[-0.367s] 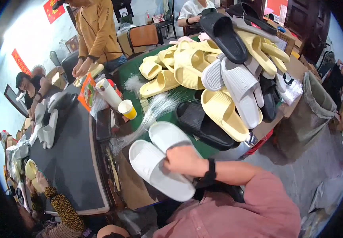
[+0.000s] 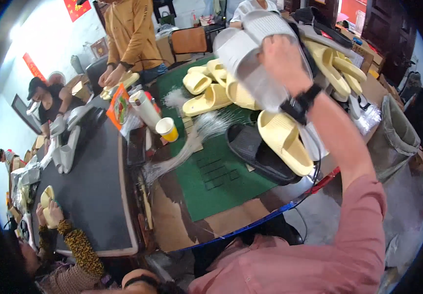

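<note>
My right hand (image 2: pixel 285 63), with a black watch on its wrist, is closed on a pair of white slippers (image 2: pixel 241 56). It grips them together by their inner edges, one beside the other, over the slipper pile. Motion blurs the pair a little; whether it touches the pile I cannot tell. Below my wrist lie a yellow slipper (image 2: pixel 285 144) and a black slipper (image 2: pixel 258 154). Several more yellow slippers (image 2: pixel 209 99) are to the left of the held pair. My left hand is not seen.
A yellow-and-white paper cup (image 2: pixel 166 129), a white tumbler (image 2: pixel 144 111) and clear plastic strands (image 2: pixel 187 149) lie left of the pile on the green mat (image 2: pixel 211 203). A large open sack (image 2: pixel 392 142) stands right of the table. Co-workers handle slippers at the grey table (image 2: pixel 91 196).
My right hand has carried the white slippers up and away from the near table edge to over the pile. The green mat they covered now shows.
</note>
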The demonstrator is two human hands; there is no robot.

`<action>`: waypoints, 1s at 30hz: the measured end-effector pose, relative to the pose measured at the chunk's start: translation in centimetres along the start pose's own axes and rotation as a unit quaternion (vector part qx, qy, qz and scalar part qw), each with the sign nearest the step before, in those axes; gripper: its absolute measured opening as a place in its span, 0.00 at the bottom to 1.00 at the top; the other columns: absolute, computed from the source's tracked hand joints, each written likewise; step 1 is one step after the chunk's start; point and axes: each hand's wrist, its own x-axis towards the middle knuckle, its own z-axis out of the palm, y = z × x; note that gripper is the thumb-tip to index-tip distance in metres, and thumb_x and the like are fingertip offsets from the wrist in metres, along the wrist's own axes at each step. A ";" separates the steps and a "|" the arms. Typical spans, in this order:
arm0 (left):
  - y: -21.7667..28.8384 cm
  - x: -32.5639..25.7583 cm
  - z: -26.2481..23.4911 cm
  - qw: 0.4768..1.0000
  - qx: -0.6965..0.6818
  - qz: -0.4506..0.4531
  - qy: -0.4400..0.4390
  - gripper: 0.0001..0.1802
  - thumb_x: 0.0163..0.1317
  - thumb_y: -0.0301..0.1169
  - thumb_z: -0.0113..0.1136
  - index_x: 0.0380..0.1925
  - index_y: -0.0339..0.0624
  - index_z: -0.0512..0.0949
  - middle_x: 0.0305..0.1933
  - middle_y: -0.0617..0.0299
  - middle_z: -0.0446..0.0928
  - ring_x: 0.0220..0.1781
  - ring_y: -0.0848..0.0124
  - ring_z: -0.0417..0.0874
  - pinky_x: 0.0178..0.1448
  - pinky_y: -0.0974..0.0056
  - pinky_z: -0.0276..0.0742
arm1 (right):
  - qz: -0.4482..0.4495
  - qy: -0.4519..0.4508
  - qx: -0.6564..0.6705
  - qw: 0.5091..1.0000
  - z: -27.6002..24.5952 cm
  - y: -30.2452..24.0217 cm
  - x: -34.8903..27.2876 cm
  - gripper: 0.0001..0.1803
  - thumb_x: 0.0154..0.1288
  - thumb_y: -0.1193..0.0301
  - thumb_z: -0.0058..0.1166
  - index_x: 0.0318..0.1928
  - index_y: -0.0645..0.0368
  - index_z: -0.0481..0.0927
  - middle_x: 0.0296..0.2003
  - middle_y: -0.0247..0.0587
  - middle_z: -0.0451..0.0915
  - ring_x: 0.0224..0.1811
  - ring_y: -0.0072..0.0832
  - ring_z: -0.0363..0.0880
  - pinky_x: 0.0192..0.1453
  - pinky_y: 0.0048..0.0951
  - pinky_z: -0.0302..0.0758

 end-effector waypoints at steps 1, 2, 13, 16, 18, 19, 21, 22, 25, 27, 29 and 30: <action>-0.4 -0.5 0.5 0.998 -0.033 -0.056 -0.006 0.24 0.66 0.37 0.56 0.61 0.43 0.70 0.63 0.49 0.66 0.60 0.58 0.66 0.52 0.52 0.73 | 0.029 -0.016 -0.048 0.998 1.5 1.3 1.7 0.17 0.60 0.59 0.58 0.43 0.58 0.78 0.44 0.46 0.78 0.52 0.39 0.76 0.51 0.44 0.74; -1.0 -1.1 0.8 0.992 -0.059 -0.112 -0.007 0.22 0.68 0.38 0.54 0.59 0.43 0.71 0.61 0.46 0.68 0.56 0.57 0.70 0.50 0.51 0.74 | 0.014 -0.027 -0.049 0.998 2.6 2.8 2.1 0.21 0.58 0.56 0.59 0.45 0.58 0.79 0.47 0.44 0.77 0.55 0.39 0.74 0.55 0.46 0.72; 0.5 -3.5 1.7 0.939 -0.262 -0.222 -0.022 0.17 0.68 0.37 0.54 0.53 0.42 0.73 0.53 0.46 0.72 0.49 0.58 0.75 0.48 0.52 0.76 | -0.123 -0.163 -0.151 0.967 10.0 3.5 3.8 0.28 0.62 0.63 0.56 0.62 0.58 0.71 0.65 0.47 0.69 0.69 0.42 0.64 0.71 0.48 0.62; 1.0 -3.0 2.1 0.930 -0.299 -0.209 -0.031 0.17 0.67 0.36 0.54 0.52 0.41 0.74 0.52 0.47 0.72 0.49 0.58 0.75 0.48 0.53 0.76 | -0.122 -0.169 -0.177 0.962 10.2 3.6 3.8 0.31 0.63 0.63 0.56 0.65 0.58 0.67 0.67 0.45 0.67 0.72 0.40 0.60 0.73 0.48 0.59; 1.2 -2.9 2.4 0.927 -0.315 -0.202 -0.036 0.16 0.67 0.36 0.55 0.51 0.41 0.74 0.51 0.48 0.73 0.48 0.58 0.76 0.48 0.53 0.76 | -0.125 -0.164 -0.185 0.961 10.0 3.8 3.5 0.33 0.63 0.64 0.56 0.67 0.59 0.65 0.68 0.45 0.65 0.73 0.39 0.59 0.73 0.48 0.58; 1.3 -2.9 2.8 0.924 -0.328 -0.194 -0.038 0.16 0.67 0.35 0.55 0.51 0.40 0.74 0.51 0.48 0.73 0.48 0.59 0.76 0.48 0.54 0.76 | -0.126 -0.163 -0.176 0.963 9.8 3.8 3.3 0.32 0.64 0.64 0.55 0.67 0.59 0.64 0.68 0.45 0.65 0.73 0.39 0.59 0.74 0.48 0.58; 1.4 -2.9 3.0 0.922 -0.336 -0.189 -0.044 0.15 0.67 0.35 0.55 0.50 0.40 0.75 0.50 0.48 0.73 0.48 0.59 0.76 0.48 0.54 0.76 | -0.127 -0.163 -0.179 0.962 9.6 3.9 3.3 0.31 0.64 0.64 0.54 0.66 0.59 0.65 0.68 0.45 0.65 0.73 0.39 0.59 0.73 0.49 0.58; 1.3 -3.0 3.1 0.919 -0.343 -0.189 -0.046 0.15 0.66 0.35 0.55 0.50 0.40 0.75 0.49 0.49 0.73 0.47 0.59 0.76 0.48 0.54 0.76 | -0.126 -0.167 -0.178 0.962 9.6 3.8 3.4 0.31 0.64 0.64 0.53 0.66 0.59 0.66 0.68 0.46 0.66 0.72 0.39 0.60 0.73 0.49 0.57; 1.0 -3.2 2.8 0.918 -0.342 -0.191 -0.058 0.14 0.66 0.34 0.56 0.48 0.39 0.75 0.48 0.50 0.74 0.47 0.59 0.77 0.48 0.55 0.76 | -0.127 -0.162 -0.181 0.962 10.3 4.0 4.0 0.29 0.65 0.65 0.51 0.65 0.60 0.67 0.67 0.47 0.67 0.72 0.40 0.61 0.73 0.49 0.58; 0.5 -3.3 2.6 0.919 -0.339 -0.190 -0.063 0.14 0.66 0.34 0.56 0.48 0.39 0.76 0.47 0.50 0.74 0.46 0.60 0.77 0.48 0.56 0.76 | -0.123 -0.163 -0.191 0.960 11.6 4.3 5.1 0.28 0.65 0.66 0.50 0.64 0.61 0.68 0.66 0.48 0.68 0.71 0.41 0.62 0.73 0.48 0.59; -0.1 -3.3 2.4 0.920 -0.335 -0.191 -0.065 0.13 0.65 0.33 0.57 0.47 0.38 0.76 0.46 0.51 0.74 0.46 0.60 0.77 0.48 0.56 0.76 | -0.138 -0.139 -0.198 0.960 13.4 5.3 6.0 0.24 0.66 0.68 0.47 0.61 0.62 0.70 0.62 0.49 0.72 0.67 0.42 0.68 0.71 0.44 0.63; -0.4 -3.3 2.3 0.921 -0.332 -0.190 -0.065 0.13 0.65 0.33 0.57 0.46 0.38 0.76 0.45 0.51 0.75 0.46 0.60 0.78 0.48 0.57 0.76 | -0.144 -0.136 -0.192 0.961 14.4 5.8 6.7 0.24 0.66 0.68 0.47 0.61 0.62 0.70 0.62 0.49 0.72 0.67 0.42 0.68 0.71 0.44 0.63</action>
